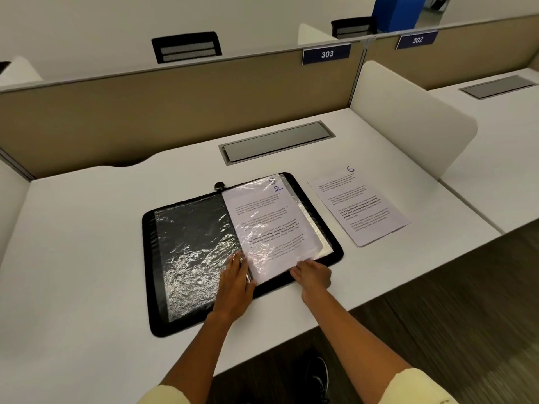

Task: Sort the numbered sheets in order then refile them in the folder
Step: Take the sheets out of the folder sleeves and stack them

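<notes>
A white desk [87,228] with beige partitions carries a black folder [151,287] lying open near its front edge. The folder's left half shows an empty, crinkled plastic sleeve [189,258]; on its right half lies a sleeved sheet marked 2 [271,225], with another numbered sheet partly showing beneath its top corner. Just right of the folder, apart from it, a loose sheet marked 6 [358,205] lies flat on the desk. The left hand [236,284] rests with straight fingers on the folder's spine area, beside the sleeve's lower edge. The right hand [313,277] pinches the lower right corner of the sleeved sheet, fingers curled.
</notes>
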A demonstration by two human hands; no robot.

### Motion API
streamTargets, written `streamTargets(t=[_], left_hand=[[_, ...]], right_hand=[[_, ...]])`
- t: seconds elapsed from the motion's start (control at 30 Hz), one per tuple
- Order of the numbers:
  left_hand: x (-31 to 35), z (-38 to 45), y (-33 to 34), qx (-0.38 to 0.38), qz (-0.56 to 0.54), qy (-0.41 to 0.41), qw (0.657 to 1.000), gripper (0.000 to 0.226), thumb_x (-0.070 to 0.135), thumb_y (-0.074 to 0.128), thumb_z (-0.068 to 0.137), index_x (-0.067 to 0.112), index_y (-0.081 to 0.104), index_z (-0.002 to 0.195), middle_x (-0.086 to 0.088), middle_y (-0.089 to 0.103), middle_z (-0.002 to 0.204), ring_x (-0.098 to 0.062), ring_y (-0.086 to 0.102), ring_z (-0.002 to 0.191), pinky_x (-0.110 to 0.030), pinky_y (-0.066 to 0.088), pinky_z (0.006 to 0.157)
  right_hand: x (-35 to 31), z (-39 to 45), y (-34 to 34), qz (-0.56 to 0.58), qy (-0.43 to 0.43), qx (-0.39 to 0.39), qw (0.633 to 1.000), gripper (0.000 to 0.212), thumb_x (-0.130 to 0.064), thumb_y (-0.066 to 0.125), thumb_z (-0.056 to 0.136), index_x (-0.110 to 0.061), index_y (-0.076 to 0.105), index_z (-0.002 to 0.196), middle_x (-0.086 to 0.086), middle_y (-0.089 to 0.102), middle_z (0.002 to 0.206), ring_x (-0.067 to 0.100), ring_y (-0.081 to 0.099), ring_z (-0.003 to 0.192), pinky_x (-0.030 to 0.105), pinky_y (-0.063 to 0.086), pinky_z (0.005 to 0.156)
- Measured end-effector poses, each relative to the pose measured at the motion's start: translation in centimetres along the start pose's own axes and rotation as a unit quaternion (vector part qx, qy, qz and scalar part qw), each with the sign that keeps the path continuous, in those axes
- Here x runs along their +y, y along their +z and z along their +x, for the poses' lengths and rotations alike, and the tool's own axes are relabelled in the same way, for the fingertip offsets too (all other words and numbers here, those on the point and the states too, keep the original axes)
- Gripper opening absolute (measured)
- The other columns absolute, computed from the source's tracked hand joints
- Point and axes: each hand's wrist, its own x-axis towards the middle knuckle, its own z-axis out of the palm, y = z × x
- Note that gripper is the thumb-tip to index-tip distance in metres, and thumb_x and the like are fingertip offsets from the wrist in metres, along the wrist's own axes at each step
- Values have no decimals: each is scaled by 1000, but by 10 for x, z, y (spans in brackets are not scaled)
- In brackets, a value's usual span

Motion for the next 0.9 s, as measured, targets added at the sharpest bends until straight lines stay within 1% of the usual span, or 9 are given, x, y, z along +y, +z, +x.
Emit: streamTargets(t=[0.13,0.23,0.33,0.43,0.53,0.57,0.7,0.8,0.9], left_hand=[[1,-4,-1,-9,17,6,1000,68,38,36,99,10,11,156,-9,1,164,-26,-5,151,-48,7,122],[3,-5,-3,-7,45,15,999,65,33,43,102,8,15,155,-12,7,163,-29,0,151,-47,10,122],[5,-9,-2,-23,63,15,998,65,35,40,103,11,10,156,-9,1,164,-27,-6,151,-46,4,122],[6,-14,-2,-33,69,25,997,65,37,40,102,13,12,156,-8,3,164,-28,-5,151,-48,3,121],[6,-19,-5,-36,68,32,996,65,38,40,103,13,12,156,-7,1,164,-27,-7,151,-47,0,120],[6,-21,-6,-36,71,35,996,66,39,39,103,14,10,156,-7,0,164,-27,-9,151,-47,-2,120],[3,-27,-6,-33,61,47,997,68,40,41,102,15,9,157,-6,-2,164,-24,-11,150,-46,-8,118],[0,-31,-3,-21,55,55,997,67,38,44,101,14,15,156,-8,2,164,-25,-9,150,-48,-7,119],[1,-35,1,-14,48,51,997,67,38,42,102,14,12,156,-9,-2,164,-23,-11,150,-45,-12,117]], right_hand=[[11,-11,-21,-36,-19,34,999,10,1,71,84,-1,71,94,17,72,94,26,73,79,32,62,73],[25,-19,-38,-87,-52,69,992,4,-8,71,86,-4,70,87,11,72,90,24,72,76,29,61,68],[40,-23,-49,-92,-57,78,991,6,-10,68,89,-3,67,89,11,72,93,25,72,80,36,63,73],[46,-28,-49,-61,-33,49,996,4,-7,68,89,-6,69,93,10,72,97,26,71,86,43,62,78],[45,-32,-43,-48,-29,19,998,15,-6,71,89,-11,70,103,5,71,101,26,69,94,45,61,83],[44,-34,-41,-44,-28,17,998,16,-5,71,89,-12,70,104,5,71,102,26,68,95,45,60,84],[45,-41,-44,-34,-20,28,999,12,1,65,92,-8,69,86,10,71,100,26,70,94,38,60,83],[51,-48,-52,-25,-22,41,999,12,2,65,92,-7,69,83,11,71,97,25,71,91,35,61,80],[58,-54,-63,-31,-26,53,998,12,1,66,92,-6,69,83,11,71,98,25,71,91,33,61,78]])
